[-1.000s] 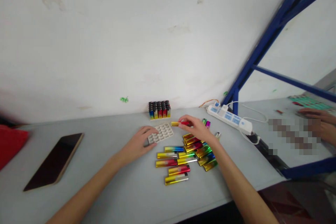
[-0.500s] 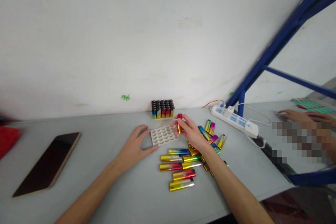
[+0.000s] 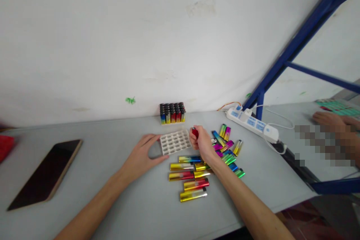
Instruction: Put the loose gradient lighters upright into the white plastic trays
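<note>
The red lighter (image 3: 194, 132) is at the right end of the white tray (image 3: 175, 142), standing roughly on end in the right hand (image 3: 203, 143). That hand's fingers are curled tightly around it, so only its red end shows above the fist. Half a second ago the fingertips pinched it with most of its body in view; now the whole hand has closed over it. I judge that this trades a light turning hold for a firm one, suited to pressure along the lighter's length. Its lower end is hidden, so I cannot tell whether it touches the tray.

The left hand (image 3: 142, 153) spans the tray's left end, thumb at the near corner and fingers at the far one, and seems to hold it steady between them. The tray lies flat on the worktop (image 3: 137, 202), its rows of wells facing up.

Just beyond the tray, black-topped lighters (image 3: 173, 112) stand upright in a tight block. On the tray's near side and to its right, loose lighters (image 3: 196, 184) lie on their sides. Farther right of it are a power strip (image 3: 247, 121) and another person's hand (image 3: 329, 119); well to its left lies a dark-screened device (image 3: 46, 174).
</note>
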Tool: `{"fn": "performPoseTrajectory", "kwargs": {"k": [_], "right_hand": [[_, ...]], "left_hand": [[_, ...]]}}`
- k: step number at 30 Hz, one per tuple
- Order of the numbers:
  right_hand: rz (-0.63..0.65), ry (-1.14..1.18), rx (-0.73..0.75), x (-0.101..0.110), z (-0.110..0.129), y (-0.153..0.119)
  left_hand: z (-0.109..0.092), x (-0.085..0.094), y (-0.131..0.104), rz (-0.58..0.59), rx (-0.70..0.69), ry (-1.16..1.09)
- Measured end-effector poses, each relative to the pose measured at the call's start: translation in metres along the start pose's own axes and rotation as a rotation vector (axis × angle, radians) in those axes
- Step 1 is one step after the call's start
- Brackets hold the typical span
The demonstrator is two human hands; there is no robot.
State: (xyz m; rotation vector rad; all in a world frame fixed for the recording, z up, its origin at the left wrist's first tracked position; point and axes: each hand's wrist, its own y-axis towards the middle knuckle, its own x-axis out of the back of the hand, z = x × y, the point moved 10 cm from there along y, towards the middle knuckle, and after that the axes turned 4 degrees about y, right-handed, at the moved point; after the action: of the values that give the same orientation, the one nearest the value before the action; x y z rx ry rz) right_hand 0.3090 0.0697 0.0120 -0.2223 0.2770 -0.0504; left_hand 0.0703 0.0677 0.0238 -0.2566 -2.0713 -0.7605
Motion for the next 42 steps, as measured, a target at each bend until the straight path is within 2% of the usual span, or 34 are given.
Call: {"fn": "performPoseTrajectory", "kwargs": {"k": [7, 10, 16, 22, 28, 32, 36, 39, 42], "right_hand": [[0.069, -0.012, 0.079, -0.008, 0.002, 0.006], [0.118, -0.054, 0.204, -0.015, 0.011, 0.008], [0.287, -0.353, 0.446, -0.043, 0.031, -0.003], [0.172, -0.501, 0.539, -0.056, 0.048, 0.007], [0.178, -0.52, 0.548, -0.067, 0.038, 0.021], [0.261, -0.528, 0.535, -0.069, 0.026, 0.02], [0.344, -0.623, 0.585, -0.081, 0.02, 0.018], [0.315, -0.757, 0.678, -0.089, 0.025, 0.018], [0.279, -0.865, 0.712, -0.081, 0.036, 0.013]], "left_hand": [[-0.009, 0.004, 0.003, -0.008, -0.013, -0.009], [-0.008, 0.004, 0.005, -0.012, 0.012, -0.04], [0.009, 0.002, 0.008, -0.014, 0.117, -0.118], [0.014, -0.002, 0.009, 0.006, 0.148, -0.167], [0.01, -0.002, 0.01, 0.024, 0.164, -0.203], [0.006, -0.002, 0.011, 0.039, 0.143, -0.189], [0.002, -0.004, 0.012, 0.066, 0.095, -0.168], [0.006, -0.006, 0.01, 0.061, 0.096, -0.141], [0.013, -0.007, 0.009, 0.04, 0.132, -0.13]]}}
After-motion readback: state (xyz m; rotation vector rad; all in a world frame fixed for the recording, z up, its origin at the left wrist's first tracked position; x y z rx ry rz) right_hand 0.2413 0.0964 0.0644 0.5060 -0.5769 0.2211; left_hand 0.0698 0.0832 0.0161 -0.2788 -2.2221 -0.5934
